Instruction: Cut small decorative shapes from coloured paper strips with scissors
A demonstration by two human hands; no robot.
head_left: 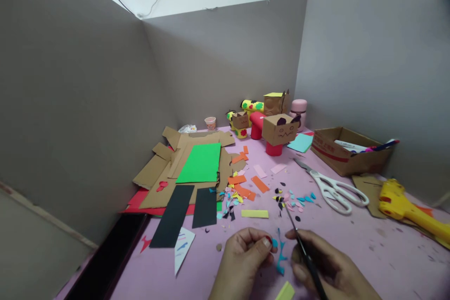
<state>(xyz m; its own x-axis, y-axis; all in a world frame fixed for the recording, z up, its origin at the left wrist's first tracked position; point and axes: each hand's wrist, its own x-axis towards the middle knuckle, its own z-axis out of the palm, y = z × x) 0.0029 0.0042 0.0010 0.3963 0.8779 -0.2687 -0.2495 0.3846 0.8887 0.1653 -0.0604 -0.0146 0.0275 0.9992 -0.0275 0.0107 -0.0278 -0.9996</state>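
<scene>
The step in hand appears to be trimming paper. The left hand (246,255) pinches a small blue piece (274,243) between thumb and forefinger; the right hand (321,255) grips a slim dark tool (308,261), tip directed away. A ragged blue strip (281,260) shows between them. The next move likely calls for keeping the fingers clear of the tip.

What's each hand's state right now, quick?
Left hand: closed, pinching a small blue paper piece.
Right hand: closed around a slim black-handled tool.
</scene>
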